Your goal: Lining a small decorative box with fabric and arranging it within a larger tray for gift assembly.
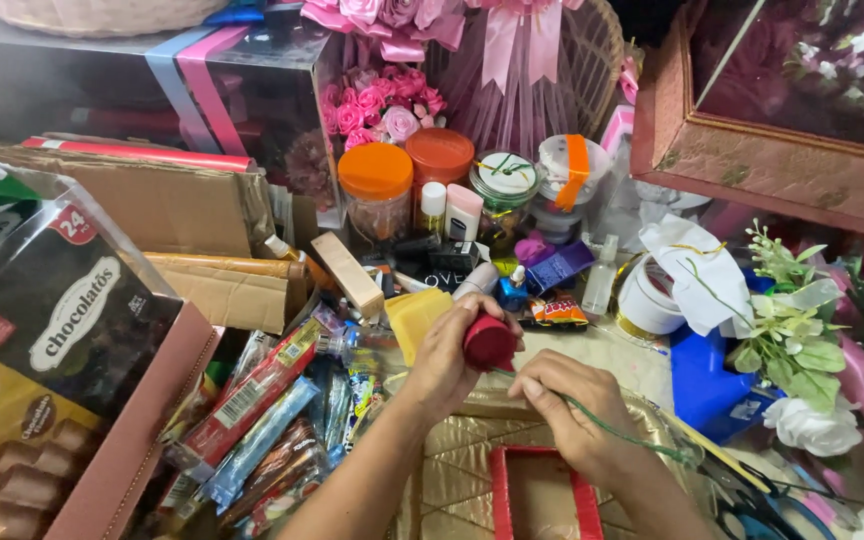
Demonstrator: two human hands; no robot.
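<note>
My left hand [442, 365] grips a red rose [489, 342] by its base, steadying it above a gold tray [452, 470]. My right hand [577, 410] pinches its green stem [632, 437] — held taut, just beside the bloom — amid snack packets [262, 420] and jars [377, 190].

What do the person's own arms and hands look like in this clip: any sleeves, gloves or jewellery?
Both forearms come in bare from the bottom edge: no sleeves reach into view. The left hand and right hand wear no gloves. No ring, watch or bracelet shows on the visible fingers or wrists, and no markings either. Nails look short and unpainted.
</note>
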